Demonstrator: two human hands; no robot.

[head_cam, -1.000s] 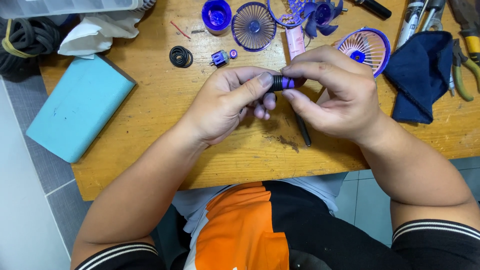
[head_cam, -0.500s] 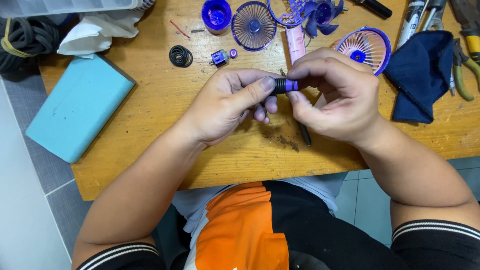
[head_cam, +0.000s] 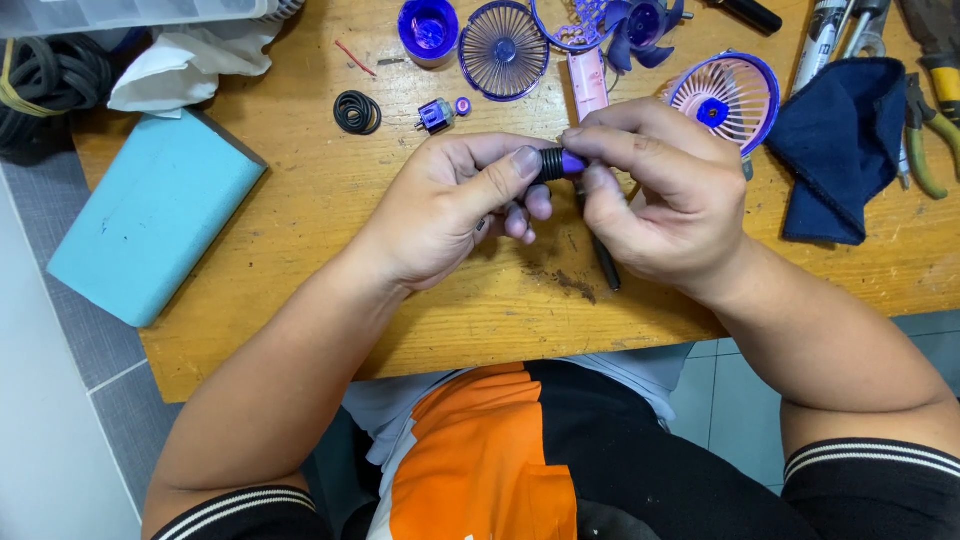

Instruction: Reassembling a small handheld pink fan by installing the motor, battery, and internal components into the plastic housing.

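Observation:
My left hand (head_cam: pixel 450 205) and my right hand (head_cam: pixel 660 195) meet over the middle of a wooden table (head_cam: pixel 300 240). Between their fingertips they pinch a small purple cylinder with a black ribbed ring (head_cam: pixel 560 163) on it. The left thumb presses on the ring, the right fingers wrap the purple end. Most of the part is hidden by the fingers. A thin black tool (head_cam: pixel 605 265) lies on the table under the right hand.
Purple fan parts lie at the far edge: a round grille (head_cam: pixel 503 52), a cap (head_cam: pixel 428 28), a blade (head_cam: pixel 645 25), a pink-purple grille (head_cam: pixel 728 95). A black ring coil (head_cam: pixel 357 112), small motor (head_cam: pixel 436 116), blue foam block (head_cam: pixel 150 215), navy cloth (head_cam: pixel 840 145), pliers (head_cam: pixel 925 150).
Both hands have shifted slightly, the fingers turning on the small purple and black part. Nothing on the table has moved.

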